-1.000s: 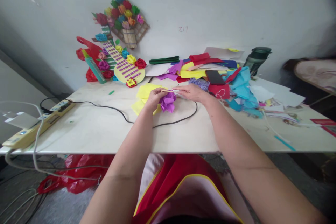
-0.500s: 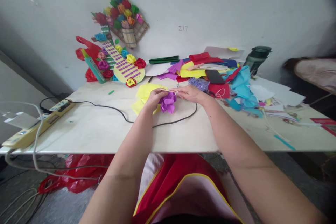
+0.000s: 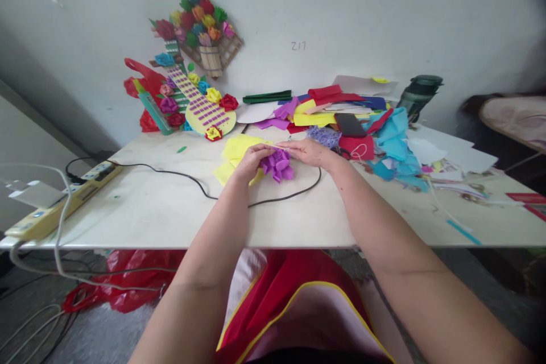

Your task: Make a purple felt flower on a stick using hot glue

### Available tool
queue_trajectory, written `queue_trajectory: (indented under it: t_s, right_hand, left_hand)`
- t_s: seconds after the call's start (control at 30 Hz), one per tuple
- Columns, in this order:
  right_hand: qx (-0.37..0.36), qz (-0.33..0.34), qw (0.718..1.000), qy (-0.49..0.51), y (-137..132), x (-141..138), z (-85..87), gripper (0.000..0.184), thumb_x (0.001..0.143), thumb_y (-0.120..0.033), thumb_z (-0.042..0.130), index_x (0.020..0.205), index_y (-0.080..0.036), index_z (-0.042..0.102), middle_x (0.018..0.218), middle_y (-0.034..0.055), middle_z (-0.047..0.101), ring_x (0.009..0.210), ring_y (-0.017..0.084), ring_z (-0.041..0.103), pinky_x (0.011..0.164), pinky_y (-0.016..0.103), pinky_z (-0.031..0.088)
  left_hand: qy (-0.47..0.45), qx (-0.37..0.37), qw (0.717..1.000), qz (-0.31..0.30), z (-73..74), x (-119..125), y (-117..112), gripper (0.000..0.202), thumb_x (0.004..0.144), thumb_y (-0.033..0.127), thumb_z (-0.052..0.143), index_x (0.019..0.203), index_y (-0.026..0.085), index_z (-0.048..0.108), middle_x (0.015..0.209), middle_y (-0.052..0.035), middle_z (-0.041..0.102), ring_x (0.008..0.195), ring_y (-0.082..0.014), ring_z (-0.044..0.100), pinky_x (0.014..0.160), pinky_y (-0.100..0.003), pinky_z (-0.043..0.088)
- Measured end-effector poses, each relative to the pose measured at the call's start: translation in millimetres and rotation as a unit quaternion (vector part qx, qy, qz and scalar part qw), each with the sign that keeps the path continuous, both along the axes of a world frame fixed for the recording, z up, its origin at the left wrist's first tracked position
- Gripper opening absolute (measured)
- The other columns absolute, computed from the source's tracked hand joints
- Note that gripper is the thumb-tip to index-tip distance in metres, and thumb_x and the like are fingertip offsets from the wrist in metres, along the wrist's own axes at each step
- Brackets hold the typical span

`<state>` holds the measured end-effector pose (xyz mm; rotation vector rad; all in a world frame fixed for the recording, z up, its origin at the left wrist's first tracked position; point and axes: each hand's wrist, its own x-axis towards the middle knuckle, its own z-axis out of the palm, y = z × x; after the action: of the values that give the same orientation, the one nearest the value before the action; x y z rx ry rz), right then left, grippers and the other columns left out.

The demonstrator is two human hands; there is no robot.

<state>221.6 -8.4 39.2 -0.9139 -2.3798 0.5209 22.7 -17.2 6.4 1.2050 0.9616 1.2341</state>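
A crumpled purple paper flower (image 3: 278,165) hangs between my two hands above the table (image 3: 170,210). My left hand (image 3: 251,160) is closed around its left side. My right hand (image 3: 310,151) pinches a thin pale stick (image 3: 281,147) that runs across the top of the flower toward the left hand. Yellow paper sheets (image 3: 234,151) lie just behind my left hand.
A black cable (image 3: 187,177) loops across the table under my hands. A power strip (image 3: 63,199) lies at the left edge. Paper flower crafts (image 3: 196,96) lean on the wall. A heap of coloured paper (image 3: 354,119), a dark phone (image 3: 348,124) and a dark bottle (image 3: 418,96) sit at the right.
The purple flower has shifted a little to the right and turned between my hands. Both hands stay in nearly the same place.
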Motion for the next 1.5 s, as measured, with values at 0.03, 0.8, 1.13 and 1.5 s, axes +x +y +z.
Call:
queue_trajectory:
  t_s: [0.03, 0.8, 1.13, 1.5]
  right_hand:
    - [-0.004, 0.002, 1.000, 0.004, 0, 0, -0.1, 0.039, 0.089, -0.022, 0.051, 0.125, -0.029, 0.063, 0.130, -0.0005, 0.062, 0.120, 0.019, 0.060, 0.109, 0.037, 0.042]
    - [0.007, -0.014, 0.996, 0.083, 2, -9, -8.3, 0.042, 0.090, -0.021, 0.046, 0.129, -0.025, 0.061, 0.127, 0.0024, 0.065, 0.117, 0.017, 0.061, 0.104, 0.034, 0.046]
    - [0.002, 0.002, 0.997, 0.081, 4, -10, -10.4, 0.043, 0.089, -0.019, 0.045, 0.128, -0.025, 0.061, 0.130, 0.0016, 0.063, 0.119, 0.016, 0.061, 0.106, 0.033, 0.045]
    - [0.030, -0.007, 0.999, 0.036, 10, -8, -16.2, 0.043, 0.090, -0.020, 0.046, 0.130, -0.029, 0.060, 0.131, -0.0012, 0.062, 0.120, 0.018, 0.060, 0.106, 0.032, 0.045]
  left_hand:
    - [-0.001, -0.001, 1.000, 0.001, 0.0, 0, 0, 0.018, 0.054, 0.026, 0.075, 0.066, 0.015, 0.068, 0.052, -0.0010, 0.059, 0.041, -0.0084, 0.044, 0.041, -0.024, 0.027]
    - [-0.082, 0.029, 0.996, 0.005, 4.3, -2, 2, 0.025, 0.053, 0.023, 0.070, 0.076, 0.015, 0.066, 0.071, -0.0016, 0.066, 0.066, -0.0144, 0.059, 0.063, -0.025, 0.044]
    - [-0.061, 0.004, 0.998, -0.009, 1.3, -2, 2, 0.024, 0.052, 0.026, 0.076, 0.071, 0.015, 0.065, 0.064, -0.0006, 0.064, 0.055, -0.0106, 0.056, 0.053, -0.022, 0.040]
    - [-0.057, 0.004, 0.998, -0.003, -0.2, -2, 3, 0.018, 0.054, 0.025, 0.074, 0.066, 0.013, 0.067, 0.063, -0.0028, 0.064, 0.057, -0.0116, 0.055, 0.053, -0.024, 0.041]
